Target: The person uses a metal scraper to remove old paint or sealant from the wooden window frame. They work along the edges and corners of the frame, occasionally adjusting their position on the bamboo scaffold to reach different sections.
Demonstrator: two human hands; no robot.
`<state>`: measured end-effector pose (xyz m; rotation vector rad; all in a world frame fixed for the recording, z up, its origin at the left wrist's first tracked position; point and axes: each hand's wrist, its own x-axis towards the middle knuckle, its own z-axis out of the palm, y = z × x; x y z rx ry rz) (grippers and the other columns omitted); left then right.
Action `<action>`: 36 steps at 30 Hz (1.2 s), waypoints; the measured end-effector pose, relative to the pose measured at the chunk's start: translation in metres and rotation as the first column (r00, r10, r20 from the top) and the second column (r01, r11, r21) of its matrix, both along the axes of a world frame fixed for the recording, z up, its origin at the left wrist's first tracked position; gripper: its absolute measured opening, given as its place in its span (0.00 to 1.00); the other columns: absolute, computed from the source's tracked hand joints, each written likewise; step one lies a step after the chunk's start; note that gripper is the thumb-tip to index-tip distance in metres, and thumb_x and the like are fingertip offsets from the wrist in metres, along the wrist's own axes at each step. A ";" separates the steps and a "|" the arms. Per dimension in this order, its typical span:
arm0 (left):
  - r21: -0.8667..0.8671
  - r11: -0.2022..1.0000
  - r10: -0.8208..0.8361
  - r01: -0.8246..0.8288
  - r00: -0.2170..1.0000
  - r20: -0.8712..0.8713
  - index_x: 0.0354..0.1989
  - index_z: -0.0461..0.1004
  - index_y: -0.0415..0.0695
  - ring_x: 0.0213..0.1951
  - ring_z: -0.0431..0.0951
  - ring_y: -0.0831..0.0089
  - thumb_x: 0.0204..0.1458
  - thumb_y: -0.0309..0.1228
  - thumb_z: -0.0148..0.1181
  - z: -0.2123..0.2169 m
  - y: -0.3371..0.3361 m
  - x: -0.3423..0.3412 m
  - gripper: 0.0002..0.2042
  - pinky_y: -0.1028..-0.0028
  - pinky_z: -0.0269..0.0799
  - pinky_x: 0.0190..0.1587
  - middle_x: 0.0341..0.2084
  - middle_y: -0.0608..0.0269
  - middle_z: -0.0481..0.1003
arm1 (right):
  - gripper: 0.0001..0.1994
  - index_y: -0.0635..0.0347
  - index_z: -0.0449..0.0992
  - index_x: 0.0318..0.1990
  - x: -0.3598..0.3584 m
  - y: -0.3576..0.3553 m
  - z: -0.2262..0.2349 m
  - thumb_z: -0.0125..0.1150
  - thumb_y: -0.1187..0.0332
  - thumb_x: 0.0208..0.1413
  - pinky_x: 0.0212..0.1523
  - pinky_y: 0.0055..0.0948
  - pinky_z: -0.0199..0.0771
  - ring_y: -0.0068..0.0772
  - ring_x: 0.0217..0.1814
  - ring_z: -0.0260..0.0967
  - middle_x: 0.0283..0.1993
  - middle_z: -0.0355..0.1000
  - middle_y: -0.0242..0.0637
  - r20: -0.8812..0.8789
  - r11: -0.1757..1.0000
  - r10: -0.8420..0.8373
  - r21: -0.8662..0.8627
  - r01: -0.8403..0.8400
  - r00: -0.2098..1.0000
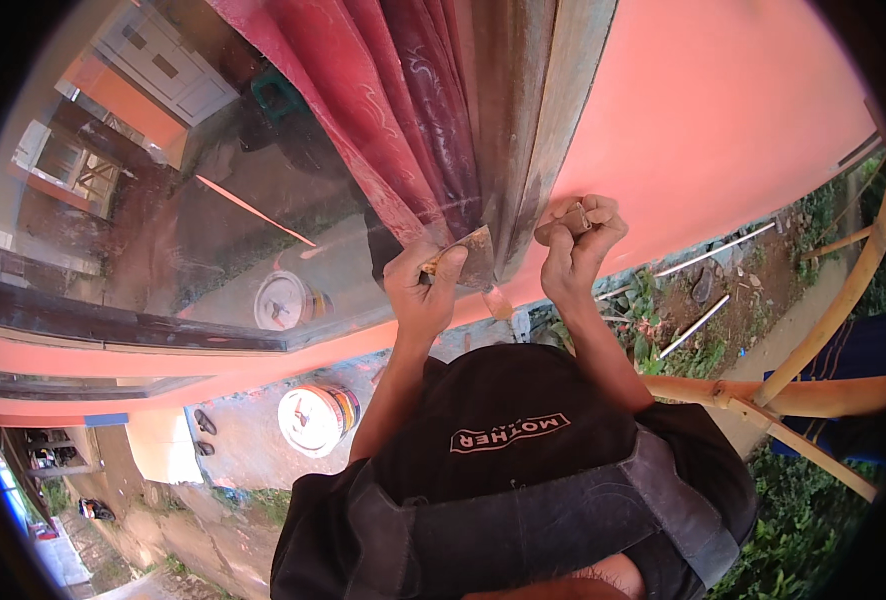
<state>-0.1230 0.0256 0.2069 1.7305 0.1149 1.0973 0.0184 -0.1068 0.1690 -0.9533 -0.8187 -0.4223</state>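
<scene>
My left hand [421, 288] is closed around the handle of a putty knife [476, 258]. Its flat, stained blade points right, close to the lower end of a weathered wooden window frame [525, 130]. On the other side of that frame, my right hand [581, 255] pinches a folded brown piece [565, 224] that looks like sandpaper, near the salmon-pink wall [723, 120]. A red curtain [388, 110] hangs behind the window glass [233, 190], left of the frame. Whether the blade touches the wood, I cannot tell.
A white-lidded paint bucket [309, 420] stands on the ground at lower left, with sandals [205, 422] farther left. Bamboo poles [813, 398] cross at the right. Plants [648, 325] and white pipes [696, 326] lie along the wall's foot.
</scene>
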 end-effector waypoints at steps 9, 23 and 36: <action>0.062 0.997 -0.035 0.041 0.995 -0.093 0.22 0.68 0.37 0.22 0.61 0.81 0.59 0.32 0.65 -0.002 0.051 -0.053 0.17 0.75 0.54 0.24 0.17 0.68 0.64 | 0.10 0.68 0.76 0.47 -0.021 0.036 0.010 0.64 0.81 0.59 0.39 0.22 0.74 0.27 0.42 0.73 0.43 0.75 0.41 0.024 0.813 -0.582 -0.025 0.582 0.813; 0.128 0.954 -0.232 0.272 0.937 -0.262 0.21 0.66 0.36 0.20 0.59 0.79 0.57 0.26 0.64 0.007 0.120 -0.131 0.16 0.74 0.52 0.23 0.16 0.66 0.63 | 0.05 0.66 0.78 0.38 -0.013 0.064 -0.022 0.64 0.73 0.62 0.40 0.21 0.70 0.20 0.38 0.69 0.37 0.72 0.31 -0.371 0.688 -0.689 -0.062 0.723 0.623; 0.169 0.895 -0.368 0.414 0.896 -0.247 0.19 0.65 0.37 0.19 0.59 0.78 0.58 0.27 0.65 0.017 0.132 -0.142 0.17 0.72 0.51 0.22 0.15 0.65 0.63 | 0.08 0.63 0.81 0.42 -0.020 0.065 -0.035 0.66 0.68 0.61 0.35 0.20 0.66 0.15 0.31 0.64 0.32 0.74 0.26 -0.477 0.696 -0.669 -0.130 0.706 0.571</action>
